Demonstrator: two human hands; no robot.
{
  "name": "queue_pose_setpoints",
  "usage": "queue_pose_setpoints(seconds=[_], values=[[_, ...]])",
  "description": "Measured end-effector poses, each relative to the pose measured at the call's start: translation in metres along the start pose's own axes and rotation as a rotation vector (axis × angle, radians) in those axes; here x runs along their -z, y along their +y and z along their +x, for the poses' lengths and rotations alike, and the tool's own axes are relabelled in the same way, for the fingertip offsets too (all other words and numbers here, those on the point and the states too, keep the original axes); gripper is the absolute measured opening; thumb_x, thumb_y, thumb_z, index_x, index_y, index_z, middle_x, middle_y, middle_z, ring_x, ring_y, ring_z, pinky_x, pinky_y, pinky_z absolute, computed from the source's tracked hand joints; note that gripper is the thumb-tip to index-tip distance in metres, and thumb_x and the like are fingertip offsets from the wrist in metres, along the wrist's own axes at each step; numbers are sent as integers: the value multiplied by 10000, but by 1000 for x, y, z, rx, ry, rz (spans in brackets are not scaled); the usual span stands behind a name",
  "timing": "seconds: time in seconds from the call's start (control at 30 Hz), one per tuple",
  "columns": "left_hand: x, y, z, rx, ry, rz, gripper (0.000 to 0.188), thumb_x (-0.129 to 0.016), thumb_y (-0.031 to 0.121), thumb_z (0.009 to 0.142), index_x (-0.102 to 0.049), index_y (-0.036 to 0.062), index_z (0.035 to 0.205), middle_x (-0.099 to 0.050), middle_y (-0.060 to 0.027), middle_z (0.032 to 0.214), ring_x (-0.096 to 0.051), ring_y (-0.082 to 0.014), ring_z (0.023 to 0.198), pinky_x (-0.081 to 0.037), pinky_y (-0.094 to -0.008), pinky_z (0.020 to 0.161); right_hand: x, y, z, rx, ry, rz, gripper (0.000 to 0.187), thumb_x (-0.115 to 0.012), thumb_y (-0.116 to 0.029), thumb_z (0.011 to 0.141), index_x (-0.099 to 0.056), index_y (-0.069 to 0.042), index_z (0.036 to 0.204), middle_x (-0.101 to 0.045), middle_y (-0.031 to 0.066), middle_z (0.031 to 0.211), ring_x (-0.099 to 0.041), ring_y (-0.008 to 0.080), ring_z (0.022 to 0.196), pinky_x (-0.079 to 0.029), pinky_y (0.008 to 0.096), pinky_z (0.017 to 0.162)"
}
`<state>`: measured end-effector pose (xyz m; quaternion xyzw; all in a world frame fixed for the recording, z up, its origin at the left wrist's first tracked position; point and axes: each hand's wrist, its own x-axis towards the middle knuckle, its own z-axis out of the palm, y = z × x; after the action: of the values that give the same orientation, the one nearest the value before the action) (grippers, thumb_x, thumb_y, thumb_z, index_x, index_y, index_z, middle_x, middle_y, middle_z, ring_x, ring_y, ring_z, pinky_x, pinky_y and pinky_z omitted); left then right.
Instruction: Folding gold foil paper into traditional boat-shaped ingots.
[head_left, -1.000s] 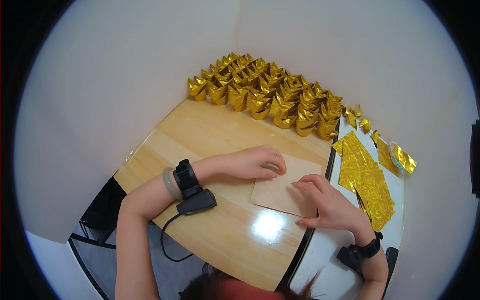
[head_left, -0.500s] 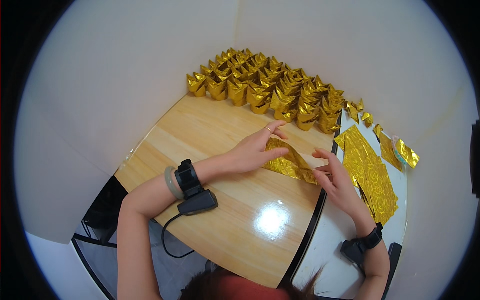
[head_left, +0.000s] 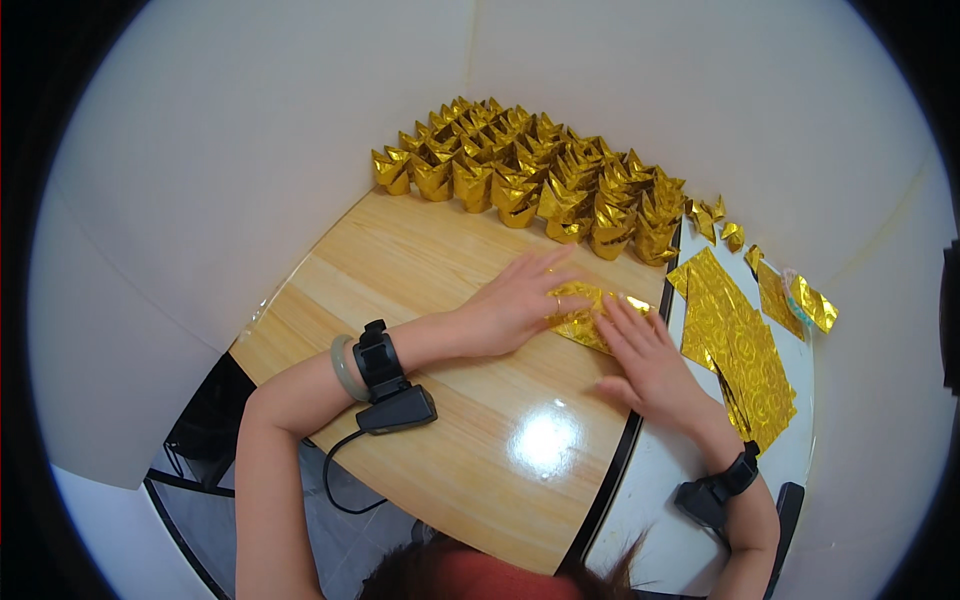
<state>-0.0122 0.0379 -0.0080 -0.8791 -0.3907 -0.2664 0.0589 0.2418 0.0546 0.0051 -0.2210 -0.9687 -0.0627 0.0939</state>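
A sheet of gold foil paper (head_left: 577, 326) lies on the wooden tabletop between my hands, folded into a band. My left hand (head_left: 512, 306) rests over its left end, fingers stretched out and slightly blurred. My right hand (head_left: 648, 368) lies flat on the right part of the band, its fingers spread over the foil and the thumb held apart. Both hands hide parts of the paper.
Several rows of folded gold paper ingots (head_left: 516, 200) stand along the back. A stack of gold foil sheets (head_left: 735, 350) lies on the white tabletop at right, with small folded pieces (head_left: 733, 237) and a bead bracelet (head_left: 793, 301) behind. A dark edge (head_left: 618, 452) divides the tabletops.
The foil paper was curled up and loosely held; now it lies flatter and folded narrower. My right hand has turned palm down and moved onto it, and both hands' fingers have straightened.
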Motion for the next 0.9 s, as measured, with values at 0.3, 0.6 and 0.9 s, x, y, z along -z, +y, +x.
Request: queue_pose_setpoints(seconds=[0.3,0.6,0.9], values=[[-8,-5,-12,88,-325,-488,344,-511,172,932,-550,39,1246,-452,-146,1389,-398,-313,1303,-373,-380,1042,-6,10,-7,-22,-180,170,739,-463,-493,924,-283,31,1412,-300,209,1471,-295,315,1369,-240,424,1121],[-8,-10,-16,44,-303,-438,354,-536,184,919,-565,49,1246,-474,-132,1377,-430,-312,1277,-385,-381,1031,9,22,-8,-63,-18,68,462,-620,-265,846,-525,-28,1231,-529,129,1286,-499,266,1192,-371,393,1034],[9,-6,-14,-44,-397,-455,364,-582,125,889,-569,40,1243,-523,-148,1324,-487,-318,1224,-394,-388,1022,1,9,-7,8,110,452,263,-662,-103,798,-643,-71,1058,-671,93,889,-647,253,830,-522,348,754]])
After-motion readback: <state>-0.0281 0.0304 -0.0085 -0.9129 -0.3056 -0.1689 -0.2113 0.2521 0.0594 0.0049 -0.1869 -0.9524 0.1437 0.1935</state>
